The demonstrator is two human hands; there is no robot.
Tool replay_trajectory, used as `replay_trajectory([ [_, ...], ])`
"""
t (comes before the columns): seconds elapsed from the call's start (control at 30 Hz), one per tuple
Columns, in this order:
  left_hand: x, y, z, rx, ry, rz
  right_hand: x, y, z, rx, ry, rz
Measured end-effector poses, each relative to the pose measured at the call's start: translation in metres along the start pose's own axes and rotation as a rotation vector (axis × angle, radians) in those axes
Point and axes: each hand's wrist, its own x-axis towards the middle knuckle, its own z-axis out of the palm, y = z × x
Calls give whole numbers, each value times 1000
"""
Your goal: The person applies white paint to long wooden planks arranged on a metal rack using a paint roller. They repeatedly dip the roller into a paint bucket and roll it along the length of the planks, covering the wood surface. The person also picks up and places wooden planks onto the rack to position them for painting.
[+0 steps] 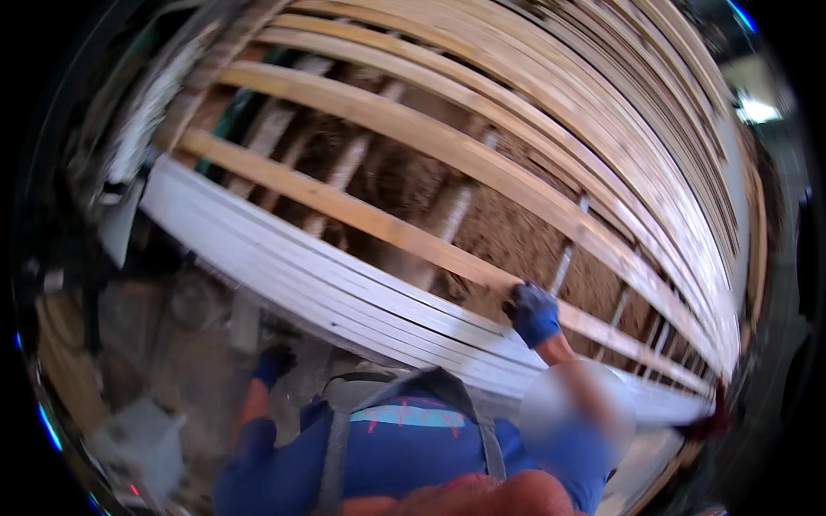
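My right hand (533,315), in a dark blue work glove, is closed on the near edge of a long wooden board (379,225). This narrow, pale board lies across metal bars (449,215) and runs from the far left to the lower right. Just on my side of it, several white boards (327,297) lie edge to edge. My left hand (274,365), gloved too, hangs low to the left of my body, apart from the boards. Its fingers are dark and blurred.
More wooden boards (439,155) lie beyond, packed closely toward the far right. Brown sawdust (516,225) shows beneath the bars. At the right end of the boards is a dark red shape (710,421), too blurred to name. Clear plastic sheeting (142,443) lies at the lower left.
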Motion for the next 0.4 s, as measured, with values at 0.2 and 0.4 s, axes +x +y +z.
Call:
replay_trajectory([
  [0.2, 3, -17, 5, 413, 8, 118, 29, 8, -20, -89, -107, 46],
  [0.4, 21, -19, -20, 814, 59, 254, 115, 5, -67, -139, 219, -59],
])
